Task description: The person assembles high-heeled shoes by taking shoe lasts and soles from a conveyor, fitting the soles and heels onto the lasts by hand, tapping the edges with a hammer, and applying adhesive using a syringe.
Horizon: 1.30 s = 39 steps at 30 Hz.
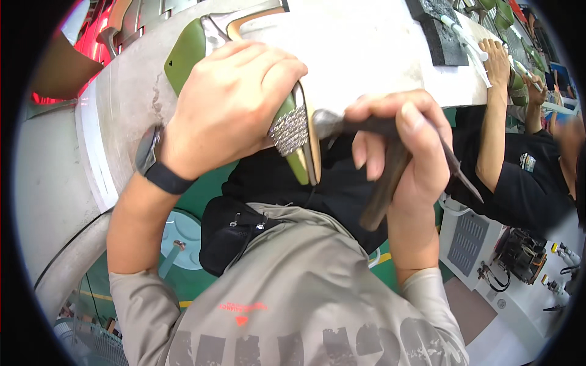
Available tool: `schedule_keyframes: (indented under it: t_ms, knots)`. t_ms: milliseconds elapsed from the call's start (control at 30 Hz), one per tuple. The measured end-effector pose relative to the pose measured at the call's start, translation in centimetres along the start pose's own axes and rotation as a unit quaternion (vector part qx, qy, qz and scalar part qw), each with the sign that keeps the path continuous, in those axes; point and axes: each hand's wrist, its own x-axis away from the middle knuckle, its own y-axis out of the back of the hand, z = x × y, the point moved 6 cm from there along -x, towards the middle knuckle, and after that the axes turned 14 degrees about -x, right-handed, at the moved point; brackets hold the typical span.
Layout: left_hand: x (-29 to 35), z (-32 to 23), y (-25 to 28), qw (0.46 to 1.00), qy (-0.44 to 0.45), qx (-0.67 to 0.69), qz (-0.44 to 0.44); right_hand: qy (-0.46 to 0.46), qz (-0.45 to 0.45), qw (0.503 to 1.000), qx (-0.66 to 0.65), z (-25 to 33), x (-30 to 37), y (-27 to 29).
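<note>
Between my 2 hands, over the edge of the grey workbench (122, 91), sits the olive-green shoe (189, 52). My left hand (229, 104) is curled shut over its upper, fingers wrapped down to the glittering strap (289, 130). My right hand (406, 143) is closed round a dark-handled hammer (381, 186), its metal head (326, 122) touching the pale sole edge. The shoe should feel light and stiff in the sole, the upper softer; the sparkly stones look easily knocked off, so the grip belongs on the body. My palm hides most of the shoe; the thin dark tool (458, 168) also in my right fist is perhaps a blade.
</note>
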Motion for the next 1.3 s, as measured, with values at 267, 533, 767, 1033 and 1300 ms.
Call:
schedule_keyframes:
  t_ms: [267, 533, 767, 1033, 1300]
  knots:
    - [-1.3, 0.0, -0.2, 0.998, -0.011, 0.010, 0.067, 0.058, 0.022, 0.986, -0.156, -1.1, 7.3, 2.6]
    - [-2.0, 0.0, 0.3, 0.995, -0.014, 0.021, 0.096, 0.136, 0.131, 0.978, 0.086, 2.5, 4.7, -0.1]
    - [-1.0, 6.1, 6.0, 0.938, 0.192, 0.271, -0.097, 0.215, 0.106, 0.693, 0.680, 2.8, -5.4, 0.4]
    - [3.0, 10.3, 4.7, 0.536, 0.432, 0.690, -0.224, 0.426, 0.286, 0.784, 0.349, -1.9, -6.7, -13.1]
    - [9.5, 5.5, 1.2, 0.852, 0.395, 0.344, 0.015, 0.170, 0.084, 0.962, 0.196, -10.3, -24.7, -19.9]
